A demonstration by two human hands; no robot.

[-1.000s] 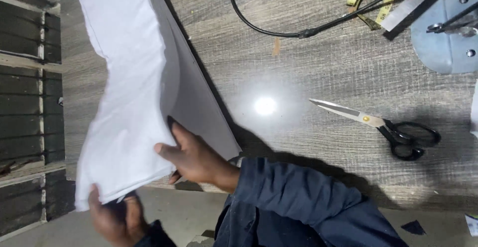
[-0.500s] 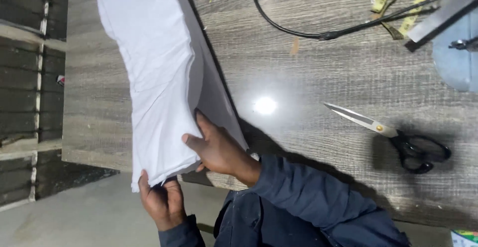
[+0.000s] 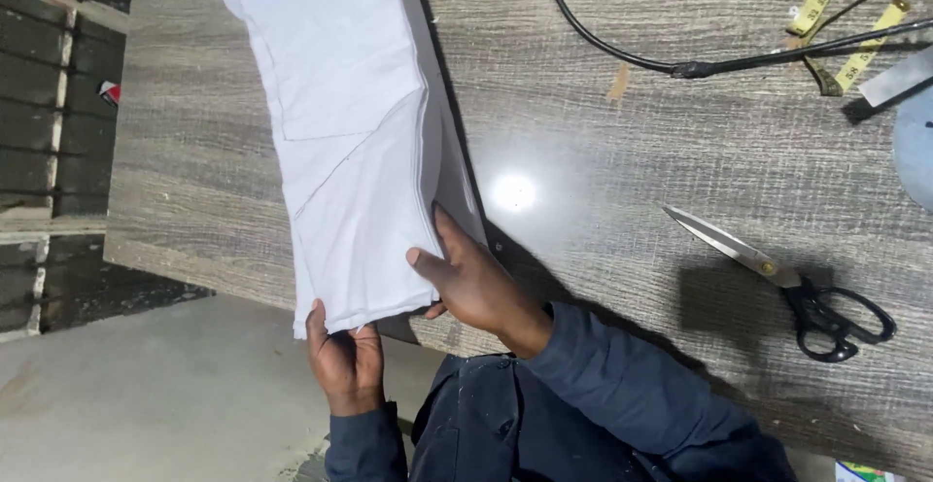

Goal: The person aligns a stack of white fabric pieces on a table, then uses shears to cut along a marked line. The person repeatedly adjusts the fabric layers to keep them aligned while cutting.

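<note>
change: white folded fabric (image 3: 350, 142) now lies lower and flatter along the bench (image 3: 603, 152) than a second ago, when its near end was lifted and bowed; it looks squared up to the bench's near edge.
left hand shift: left hand (image 3: 342, 358) has come up from below the bench edge to the fabric's near end.
right hand shift: right hand (image 3: 468, 278) has slid a little toward the fabric's right edge, about the same spot on the bench.
meaning: reads as the stack being settled and aligned, not picked up; judgement only.
left hand state: fingers curled together, pinching the fabric's near end from underneath.
right hand state: fingers spread apart, pressed flat on the fabric's right near corner, thumb on top.
fabric location: left part of bench, running from the near edge up out of frame, near end overhanging the edge slightly.
fabric layers: several stacked; exact number can't be told, edges too tight.
count fabric: 1 stack.
count scissors: 1, black-handled scissors (image 3: 787, 283), blades shut, right of bench, well apart from the hands.
count cable: 1 black cable (image 3: 622, 54), top of bench.
count tape: 1 yellow measuring tape (image 3: 841, 16), top right, looped.
count hands: 2, same person, dark blue sleeves (image 3: 622, 395).
</note>
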